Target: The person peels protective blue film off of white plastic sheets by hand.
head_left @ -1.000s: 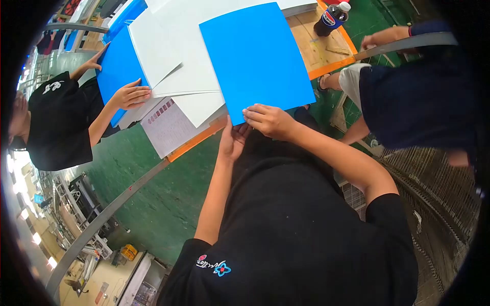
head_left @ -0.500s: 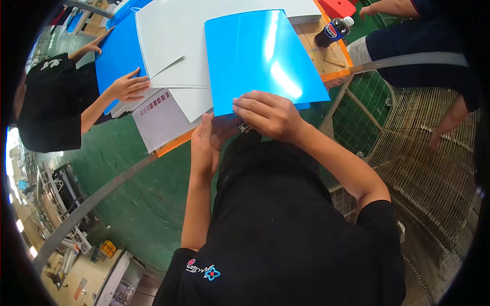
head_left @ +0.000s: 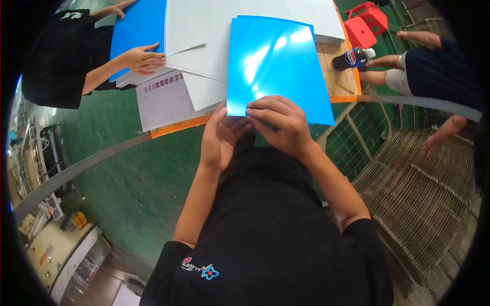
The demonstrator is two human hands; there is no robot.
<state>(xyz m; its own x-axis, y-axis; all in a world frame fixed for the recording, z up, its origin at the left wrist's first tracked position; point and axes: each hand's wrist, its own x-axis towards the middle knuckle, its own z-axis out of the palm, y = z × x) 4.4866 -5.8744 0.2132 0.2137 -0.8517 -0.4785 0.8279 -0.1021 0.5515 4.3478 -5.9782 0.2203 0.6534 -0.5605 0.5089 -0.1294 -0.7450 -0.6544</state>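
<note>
Since a moment ago, the blue sheet [head_left: 278,66] has come closer to the middle in front of me, and both my hands have slid in along its near edge. My right hand [head_left: 278,122] lies on top of that edge with the fingers curled and pressed down, pinching the sheet. My left hand [head_left: 219,135] is under the near corner, palm up, fingers close together; I think its thumb touches the sheet, but my other hand hides that part. The sheet lies shiny on the white sheets [head_left: 204,30] on the table [head_left: 342,84]. Just beside it, to the right, stands a soda bottle [head_left: 351,57], with a red stool [head_left: 368,23] behind it. Across the table, another person's hand [head_left: 145,57] rests on the white sheets near a printed paper [head_left: 166,99].
</note>
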